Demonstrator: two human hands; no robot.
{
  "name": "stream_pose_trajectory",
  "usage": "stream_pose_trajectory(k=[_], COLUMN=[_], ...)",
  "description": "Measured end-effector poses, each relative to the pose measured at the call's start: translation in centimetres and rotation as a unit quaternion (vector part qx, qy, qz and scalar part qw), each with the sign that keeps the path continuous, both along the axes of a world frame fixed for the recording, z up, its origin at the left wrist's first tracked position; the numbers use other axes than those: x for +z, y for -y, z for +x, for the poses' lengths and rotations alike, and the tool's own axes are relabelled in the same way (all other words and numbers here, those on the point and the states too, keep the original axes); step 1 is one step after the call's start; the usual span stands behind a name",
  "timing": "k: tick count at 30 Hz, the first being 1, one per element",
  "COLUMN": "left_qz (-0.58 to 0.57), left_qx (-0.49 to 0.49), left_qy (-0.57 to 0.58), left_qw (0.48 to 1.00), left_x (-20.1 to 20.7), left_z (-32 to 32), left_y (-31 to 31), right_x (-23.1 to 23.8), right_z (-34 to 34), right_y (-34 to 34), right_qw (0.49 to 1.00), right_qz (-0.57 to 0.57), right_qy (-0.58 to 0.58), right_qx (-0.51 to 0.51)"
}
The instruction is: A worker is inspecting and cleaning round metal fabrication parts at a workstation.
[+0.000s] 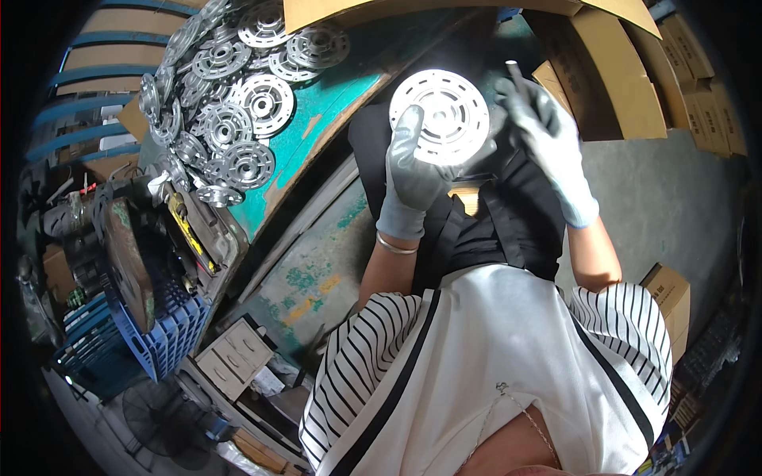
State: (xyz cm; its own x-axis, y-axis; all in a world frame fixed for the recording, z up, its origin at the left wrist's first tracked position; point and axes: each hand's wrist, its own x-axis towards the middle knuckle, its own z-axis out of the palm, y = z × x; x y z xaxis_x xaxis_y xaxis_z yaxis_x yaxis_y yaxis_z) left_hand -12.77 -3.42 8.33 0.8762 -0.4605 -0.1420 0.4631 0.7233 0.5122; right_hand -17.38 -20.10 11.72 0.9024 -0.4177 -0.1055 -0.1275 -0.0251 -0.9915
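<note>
A round silver metal disc (454,94) with slots around its rim is gripped in my gloved left hand (410,178), thumb over its face. Light glares off its middle. Just to the right, apart from the disc, my gloved right hand (549,131) is closed around a thin dark rod-shaped tool (513,73) with a pale tip that points up. The tool's exact kind cannot be made out, and the fingers there are slightly blurred. Both hands are above my lap. At the upper left, a heap of similar metal discs (262,105) lies on a worn green table (305,119).
An open cardboard box (619,75) stands at the upper right, and a cardboard flap (429,9) crosses the top edge. On the left are a blue plastic crate (163,341), a small drawer cabinet (232,357) and a fan (167,420). Another carton (669,297) is near my right elbow.
</note>
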Motion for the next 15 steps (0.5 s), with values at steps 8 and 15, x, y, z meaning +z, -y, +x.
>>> stream_pose_trajectory(k=[8,15], left_qz=[0.245,0.336], left_qx=[0.072,0.091], left_qy=[0.214,0.266], left_qw=[0.943,0.899], left_x=[-2.1,-4.6], left_z=[0.3,-0.7], left_y=[0.2,0.0], right_x=[-0.3,-1.9], right_z=[-4.3,-4.0], right_y=[-2.3,-3.3], right_qw=[0.961,0.957], right_qz=[-0.1,-0.216], right_qy=[-0.114,-0.022], right_qx=[0.229,0.195])
